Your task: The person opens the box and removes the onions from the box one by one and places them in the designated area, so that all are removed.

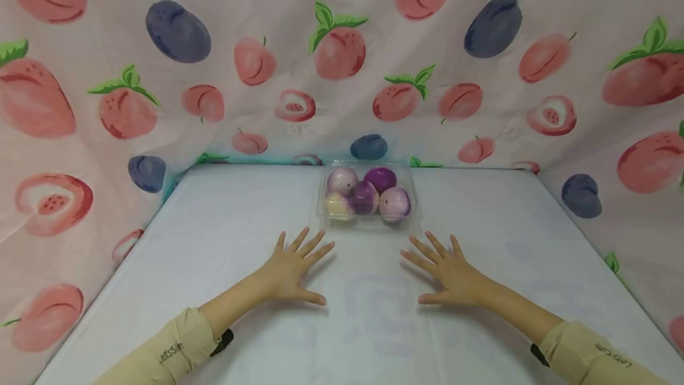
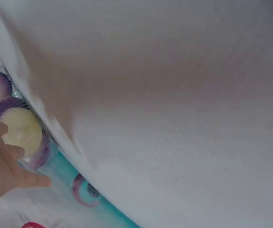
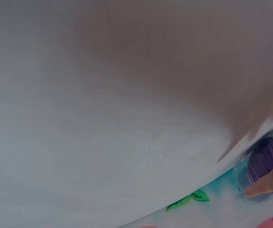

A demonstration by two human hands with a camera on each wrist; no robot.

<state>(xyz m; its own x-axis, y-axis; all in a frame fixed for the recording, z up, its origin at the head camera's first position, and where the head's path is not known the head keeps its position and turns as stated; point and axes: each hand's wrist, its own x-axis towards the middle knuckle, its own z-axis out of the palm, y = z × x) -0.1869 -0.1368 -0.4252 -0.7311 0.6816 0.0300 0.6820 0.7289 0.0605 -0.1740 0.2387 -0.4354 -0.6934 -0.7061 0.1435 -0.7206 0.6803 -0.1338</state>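
Observation:
A clear plastic clamshell box (image 1: 366,223) sits at the back middle of the table, its lid down. Through it show several glossy round vegetables (image 1: 365,198), purple and whitish, that look like onions; one is pale yellow (image 2: 23,131) in the left wrist view. My left hand (image 1: 291,272) is held palm down, fingers spread, in front of the box and to its left. Mirroring it on the right is my right hand (image 1: 455,278), also spread palm down. Both hands hold nothing and are apart from the box. The right wrist view catches only a purple vegetable (image 3: 265,156) beside my thumb.
A white cloth covers the table (image 1: 369,325), with faint lettering showing through. Behind and along both sides hangs a pink fruit-print curtain (image 1: 342,106), meeting the table's back edge just behind the box. Beige sleeves (image 1: 176,343) cover both forearms, with a dark wrist device below each.

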